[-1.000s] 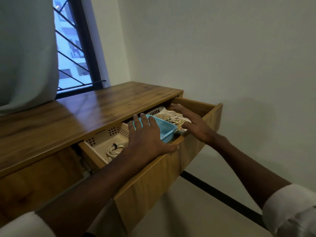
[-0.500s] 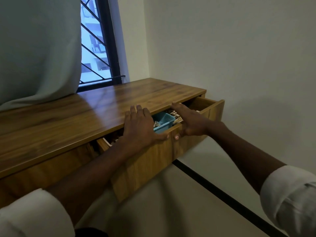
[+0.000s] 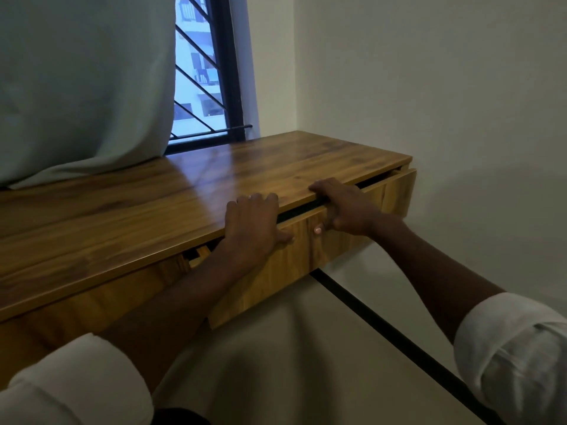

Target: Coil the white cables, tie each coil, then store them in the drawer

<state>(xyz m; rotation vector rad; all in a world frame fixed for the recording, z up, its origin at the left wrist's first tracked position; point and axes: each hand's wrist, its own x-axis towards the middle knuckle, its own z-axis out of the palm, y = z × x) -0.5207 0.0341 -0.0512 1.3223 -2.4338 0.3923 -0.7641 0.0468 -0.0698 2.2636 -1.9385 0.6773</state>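
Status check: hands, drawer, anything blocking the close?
Left hand and right hand both grip the drawer front's top edge. Drawer nearly shut, thin gap under the desktop. Fingers sit in that gap.

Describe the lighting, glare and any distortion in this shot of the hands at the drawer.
Head view: dim room, lit mainly by the window; pale glare streaks the wooden desktop below it; soft shadow falls on the wall beneath the drawer; wide-angle lens tilts the wall corner and enlarges the near sleeves; left hand and right hand look sharp.
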